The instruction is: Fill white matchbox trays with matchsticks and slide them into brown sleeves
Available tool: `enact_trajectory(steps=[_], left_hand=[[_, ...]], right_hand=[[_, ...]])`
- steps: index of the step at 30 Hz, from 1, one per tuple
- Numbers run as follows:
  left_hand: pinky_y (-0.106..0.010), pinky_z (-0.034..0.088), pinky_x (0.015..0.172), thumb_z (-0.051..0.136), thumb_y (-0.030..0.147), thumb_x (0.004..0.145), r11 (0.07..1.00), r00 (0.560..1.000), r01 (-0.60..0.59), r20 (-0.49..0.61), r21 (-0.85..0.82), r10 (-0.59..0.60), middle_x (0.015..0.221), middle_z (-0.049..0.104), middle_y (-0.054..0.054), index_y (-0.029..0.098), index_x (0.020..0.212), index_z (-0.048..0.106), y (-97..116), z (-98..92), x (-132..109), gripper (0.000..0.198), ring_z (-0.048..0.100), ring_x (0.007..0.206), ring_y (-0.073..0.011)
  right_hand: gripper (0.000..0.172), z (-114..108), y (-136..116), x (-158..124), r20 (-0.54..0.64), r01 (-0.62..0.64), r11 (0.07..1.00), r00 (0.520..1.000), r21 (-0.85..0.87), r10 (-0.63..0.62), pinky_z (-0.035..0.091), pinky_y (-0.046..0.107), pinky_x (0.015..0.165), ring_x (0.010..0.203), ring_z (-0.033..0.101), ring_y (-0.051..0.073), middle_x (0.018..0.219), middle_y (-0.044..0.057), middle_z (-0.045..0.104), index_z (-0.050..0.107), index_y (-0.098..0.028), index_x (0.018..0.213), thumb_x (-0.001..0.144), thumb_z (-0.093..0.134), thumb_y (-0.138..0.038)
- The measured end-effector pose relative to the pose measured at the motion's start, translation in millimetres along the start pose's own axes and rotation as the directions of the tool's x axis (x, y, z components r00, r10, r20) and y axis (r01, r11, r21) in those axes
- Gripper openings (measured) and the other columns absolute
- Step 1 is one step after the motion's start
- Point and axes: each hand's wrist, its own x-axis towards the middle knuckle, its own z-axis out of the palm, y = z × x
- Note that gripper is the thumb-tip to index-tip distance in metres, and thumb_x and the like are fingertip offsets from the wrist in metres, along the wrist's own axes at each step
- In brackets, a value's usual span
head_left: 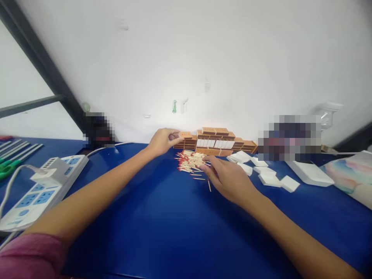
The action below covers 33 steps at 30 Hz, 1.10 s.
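At the back of the blue table, my left hand (166,141) is closed on a matchbox (185,135) at the top of a short stack of orange-brown matchboxes (188,142). In front of that stack lies a loose pile of red-tipped matches (188,161). My right hand (228,176) is at the pile's right edge, thumb and fingers drawn together on some matches; its fingertips partly hide them. A few single matches (198,178) lie apart in front of the pile. To the right rises a larger stack of matchboxes (215,131), some showing white sides.
Several white trays (267,178) lie scattered right of my right hand, with a larger white box (310,173) beyond. A white power strip (43,197) with a plugged-in adapter sits at left, near green-handled tools (11,164). The pale wall (186,58) stands directly behind the stacks.
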Motion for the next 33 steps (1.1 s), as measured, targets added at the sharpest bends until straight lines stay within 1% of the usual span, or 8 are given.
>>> enact_trajectory(steps=[4, 9, 15, 20, 24, 28, 31, 33], left_hand=[[-0.028, 0.041, 0.065, 0.074, 0.038, 0.092, 0.995, 1.0, -0.031, 0.006, 0.095, 0.03, 0.077, 0.072, -0.003, 0.018, 0.089, 0.078, -1.6, 14.7, 20.9, 0.021, 0.058, 0.067, -0.0151], [-0.035, 0.045, 0.08, 0.072, 0.042, 0.093, 0.975, 0.997, -0.015, -0.069, 0.22, 0.03, 0.085, 0.071, -0.007, 0.019, 0.092, 0.077, 4.0, 25.5, 19.0, 0.023, 0.061, 0.085, -0.0227], [-0.038, 0.048, 0.088, 0.075, 0.033, 0.091, 0.972, 0.994, -0.021, -0.1, 0.232, 0.045, 0.095, 0.077, -0.007, 0.018, 0.113, 0.075, 16.5, 15.1, 16.6, 0.026, 0.065, 0.092, -0.0237], [-0.035, 0.05, 0.086, 0.064, 0.03, 0.098, 0.978, 0.993, -0.09, -0.055, 0.188, 0.102, 0.098, 0.078, -0.005, 0.019, 0.12, 0.073, 37.2, -1.5, -26.3, 0.026, 0.066, 0.091, -0.0199], [-0.034, 0.051, 0.079, 0.063, 0.037, 0.098, 0.984, 0.988, -0.112, 0.121, 0.138, 0.095, 0.098, 0.077, -0.003, 0.023, 0.122, 0.072, 45.6, -6.5, -78.3, 0.029, 0.065, 0.085, -0.0179], [-0.032, 0.051, 0.075, 0.063, 0.038, 0.098, 0.987, 0.984, -0.053, 0.175, 0.148, 0.027, 0.095, 0.075, -0.002, 0.023, 0.115, 0.075, 39.1, -7.2, -106.6, 0.025, 0.064, 0.078, -0.016], [-0.031, 0.051, 0.073, 0.062, 0.036, 0.099, 0.987, 0.991, -0.027, 0.137, 0.159, 0.005, 0.088, 0.073, -0.001, 0.023, 0.114, 0.075, 29.3, -8.5, -113.2, 0.023, 0.062, 0.074, -0.0149], [-0.031, 0.051, 0.072, 0.062, 0.035, 0.1, 0.98, 0.99, -0.069, 0.136, 0.186, 0.044, 0.086, 0.072, -0.001, 0.023, 0.113, 0.074, 24.8, -8.4, -115.3, 0.022, 0.063, 0.075, -0.0154]], right_hand=[[0.048, -3.6, 14.9, 2.7, -0.053, 0.036, 0.987, 0.998, -0.159, -0.045, 0.034, 0.033, 0.06, 0.077, 0.07, 0.025, 0.09, 0.01, 0.077, 0.068, -0.016, 0.104, 0.111, 0.032, -0.047], [0.045, -10.4, 24.3, 5.9, -0.087, -0.02, 0.958, 0.996, -0.284, -0.005, 0.027, 0.032, 0.058, 0.074, 0.069, 0.024, 0.092, 0.011, 0.078, 0.07, -0.016, 0.101, 0.11, 0.037, -0.045], [0.035, -21.4, 36.3, 9.0, 0.099, -0.101, 0.946, 0.986, -0.308, 0.137, 0.028, 0.031, 0.059, 0.076, 0.067, 0.023, 0.093, 0.011, 0.077, 0.07, -0.017, 0.095, 0.106, 0.046, -0.039], [0.027, -45.1, 80.5, 8.5, 0.189, -0.226, 0.908, 0.933, -0.354, 0.306, 0.033, 0.032, 0.062, 0.082, 0.068, 0.026, 0.098, 0.012, 0.077, 0.071, -0.02, 0.099, 0.103, 0.05, -0.035], [0.017, -51.7, 113.8, 4.8, 0.319, -0.282, 0.924, 0.878, -0.256, 0.357, 0.04, 0.032, 0.062, 0.079, 0.068, 0.024, 0.091, 0.009, 0.076, 0.072, -0.021, 0.095, 0.094, 0.06, -0.033], [0.017, -46.0, 120.1, 3.1, 0.415, -0.309, 0.927, 0.83, -0.212, 0.372, 0.042, 0.031, 0.063, 0.077, 0.068, 0.024, 0.086, 0.008, 0.076, 0.073, -0.021, 0.088, 0.088, 0.067, -0.037], [0.015, -40.5, 115.1, 3.4, 0.49, -0.336, 0.917, 0.775, -0.215, 0.399, 0.041, 0.031, 0.061, 0.074, 0.068, 0.024, 0.082, 0.007, 0.076, 0.071, -0.02, 0.083, 0.084, 0.07, -0.035], [0.012, -38.1, 110.1, 3.7, 0.513, -0.324, 0.923, 0.768, -0.207, 0.385, 0.039, 0.03, 0.061, 0.071, 0.067, 0.022, 0.079, 0.006, 0.075, 0.069, -0.02, 0.077, 0.085, 0.068, -0.029]])
